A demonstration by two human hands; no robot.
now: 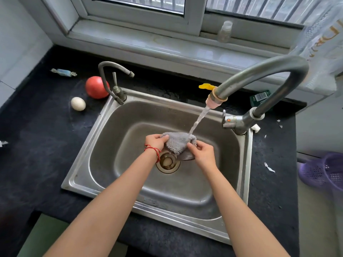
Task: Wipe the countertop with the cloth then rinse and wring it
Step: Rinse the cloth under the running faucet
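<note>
In the head view the rinse step is in hand: the left hand [156, 141] and right hand [201, 152] each grip an end of the grey cloth [177, 142], bunched over the sink [104, 145] drain under the faucet [259, 75] stream. Judging from this, the next move calls for twisting both ends in opposite directions to wring it, still above the drain.

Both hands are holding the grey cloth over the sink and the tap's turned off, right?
Not quite: the head view shows water running from the grey curved tap onto the grey knitted cloth. The left hand and right hand do hold it over the steel sink.
</note>
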